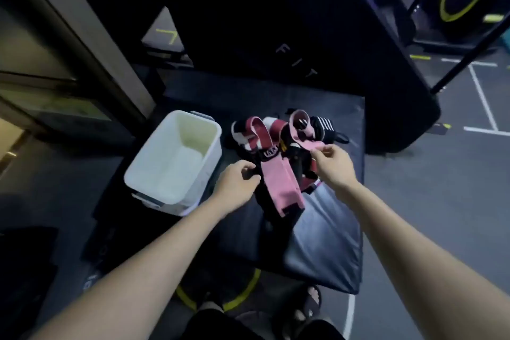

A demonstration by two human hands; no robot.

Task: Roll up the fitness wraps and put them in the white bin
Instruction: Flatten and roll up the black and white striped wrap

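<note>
A tangle of fitness wraps lies on a dark padded mat (325,218). A wide pink wrap (278,182) hangs down the middle of the pile. My right hand (335,164) pinches the end of a second pink wrap (305,135) that loops up behind. My left hand (238,181) has its fingers curled at the pink wrap's left edge, on a dark strap; the grip itself is hard to make out. A maroon wrap (262,132) and a black wrap with white stripes (321,124) lie further back. The white bin (154,163) stands left of the pile with nothing visible inside.
A tall black pad (276,36) leans upright behind the mat. A wall and door frame (82,36) rise at the left. Grey floor with white lines (480,96) lies to the right. My sandalled feet (309,303) stand at the mat's near edge.
</note>
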